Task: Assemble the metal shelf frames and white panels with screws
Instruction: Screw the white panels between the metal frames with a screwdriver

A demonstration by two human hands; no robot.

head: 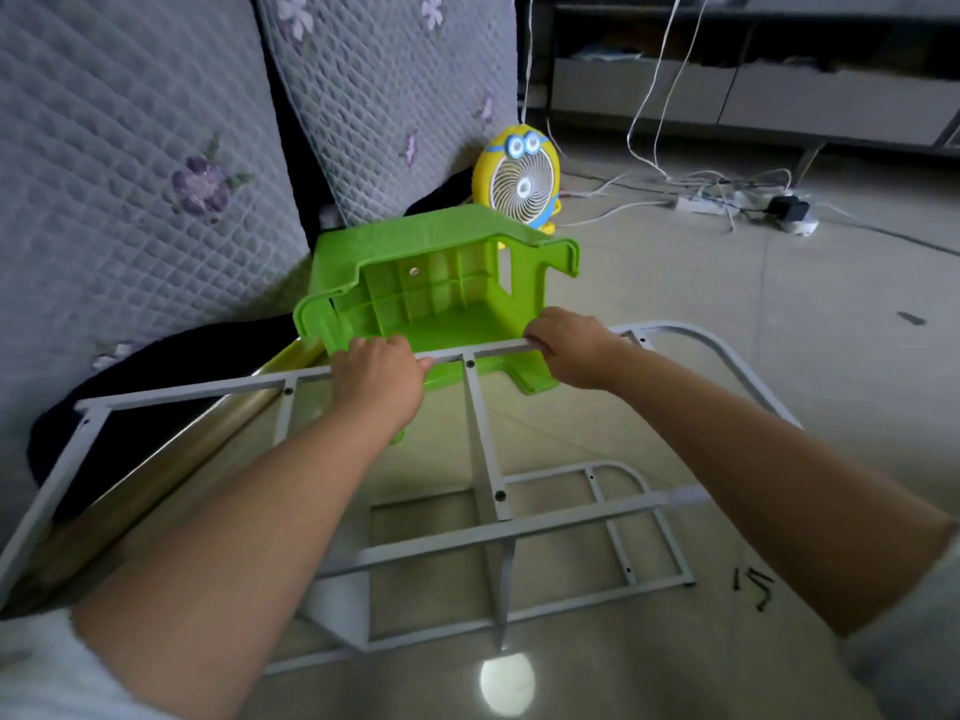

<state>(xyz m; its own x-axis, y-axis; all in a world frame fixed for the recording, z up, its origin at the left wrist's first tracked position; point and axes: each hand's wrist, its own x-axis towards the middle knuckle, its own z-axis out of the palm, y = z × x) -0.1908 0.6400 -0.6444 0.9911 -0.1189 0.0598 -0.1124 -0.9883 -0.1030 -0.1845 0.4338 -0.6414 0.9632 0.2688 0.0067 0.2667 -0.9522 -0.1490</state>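
Observation:
A white metal shelf frame (480, 423) stands partly assembled on the floor, with black screws in its joints. Its top rail runs left to right across the middle of the view. My left hand (376, 379) grips that rail from above, left of centre. My right hand (571, 350) grips the same rail further right, near the frame's curved corner. A second white frame (613, 537) with a rounded end lies flat on the floor below. Several loose black screws (753, 587) lie on the tiles at the lower right. No white panel is in view.
A green plastic stool (441, 288) lies on its side just behind the rail. A yellow cartoon desk fan (519, 181) stands behind it. Quilted sofa cushions (156, 174) fill the left. A power strip with cables (727, 202) lies on the floor at the back right.

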